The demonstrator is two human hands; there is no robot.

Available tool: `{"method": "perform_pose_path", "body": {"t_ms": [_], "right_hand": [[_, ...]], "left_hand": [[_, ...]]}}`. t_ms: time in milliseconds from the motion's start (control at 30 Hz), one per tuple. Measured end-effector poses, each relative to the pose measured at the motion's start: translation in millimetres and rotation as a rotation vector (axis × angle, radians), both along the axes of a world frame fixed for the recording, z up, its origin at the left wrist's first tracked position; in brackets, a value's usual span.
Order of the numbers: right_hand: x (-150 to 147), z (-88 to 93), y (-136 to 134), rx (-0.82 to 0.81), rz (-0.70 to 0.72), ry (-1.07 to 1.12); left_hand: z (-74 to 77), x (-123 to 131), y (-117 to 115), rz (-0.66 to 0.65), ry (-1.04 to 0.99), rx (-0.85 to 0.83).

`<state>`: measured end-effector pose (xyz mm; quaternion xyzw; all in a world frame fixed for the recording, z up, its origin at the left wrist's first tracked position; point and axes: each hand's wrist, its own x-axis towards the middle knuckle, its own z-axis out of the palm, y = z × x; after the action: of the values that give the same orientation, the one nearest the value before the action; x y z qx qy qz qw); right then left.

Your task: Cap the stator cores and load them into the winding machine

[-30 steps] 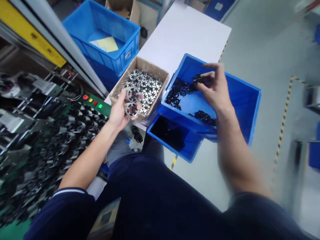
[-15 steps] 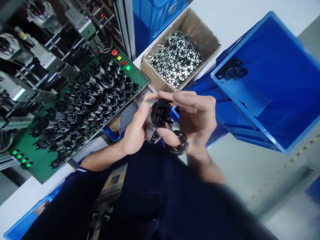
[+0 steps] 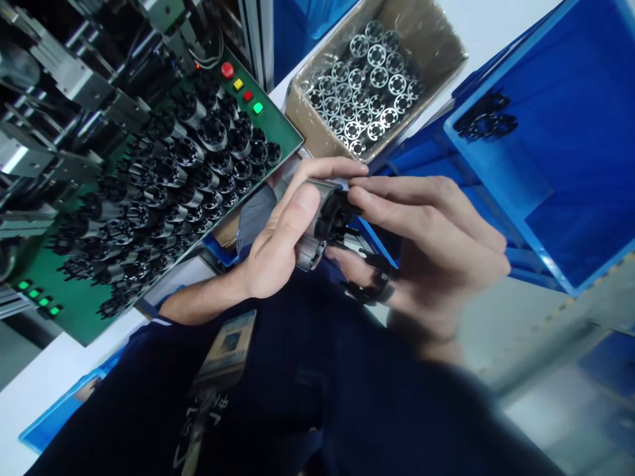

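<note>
My left hand (image 3: 278, 248) is closed round two silver slotted metal cores, which look like motor stator cores. A black pronged plastic ring (image 3: 333, 215) sits at the end of the upper core (image 3: 325, 192). Below it, the lower core (image 3: 310, 254) shows bare metal at its near end. My right hand (image 3: 431, 231) is bent over the black ring, its fingertips touching the ring's upper edge. A second black plastic ring (image 3: 372, 281) hangs around my right thumb, held against the hand.
A green machine bed (image 3: 268, 142) to the left carries rows of cores with black rings, beside push buttons (image 3: 243, 86). Behind my hands stands a cardboard box (image 3: 317, 129) of bare metal cores (image 3: 377, 79). A blue bin (image 3: 560, 132) at the right contains some black rings (image 3: 489, 119).
My right hand has shifted right and turned, its fingers now straighter, with fingertips at the upper edge of the black ring. My left hand keeps its hold on the cores. The view has shifted slightly.
</note>
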<state>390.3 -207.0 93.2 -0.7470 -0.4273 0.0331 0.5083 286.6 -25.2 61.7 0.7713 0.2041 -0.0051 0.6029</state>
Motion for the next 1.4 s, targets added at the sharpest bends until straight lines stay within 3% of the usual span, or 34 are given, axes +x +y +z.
{"method": "perform_pose_path", "body": {"t_ms": [100,300,433,600,767,867,967,1067,1200,1400], "right_hand": [[-2.7,3.4,-3.0,-0.020,-0.003,0.053],[-5.4,-2.5,-3.7,-0.058,-0.027,0.002],[1.0,-13.5,-3.5,-0.036,0.033,-0.063],[7.3,-21.0,-7.2,-0.096,0.002,-0.085],[-0.3,-17.6,-5.8,0.002,-0.026,-0.095],[-1.6,-13.4,-6.8,-0.025,-0.002,-0.077],[6.5,-13.5,-14.4,-0.078,-0.026,-0.073],[18.9,-20.2,-25.4,-0.186,-0.018,-0.051],[21.2,-29.5,-33.3,-0.226,0.075,0.071],[-4.9,-24.6,-23.0,0.048,-0.057,0.218]], "left_hand": [[1.4,-2.0,0.5,0.027,-0.050,-0.203],[3.7,-3.5,0.9,0.013,-0.061,-0.424],[-10.6,-2.4,-3.3,0.004,-0.114,-0.521],[-33.7,4.7,-11.2,0.106,-0.394,-0.757],[-28.2,1.9,-7.0,0.016,-0.282,-0.728],[-23.6,-0.5,-11.5,-0.023,-0.213,-0.822],[-24.5,2.4,-19.9,0.165,-0.191,-0.935],[-24.5,10.0,-23.8,0.374,-0.196,-0.938],[-18.8,19.8,-23.2,0.373,-0.359,-0.915],[-12.5,27.1,-29.4,0.450,-0.494,-0.917]]}}
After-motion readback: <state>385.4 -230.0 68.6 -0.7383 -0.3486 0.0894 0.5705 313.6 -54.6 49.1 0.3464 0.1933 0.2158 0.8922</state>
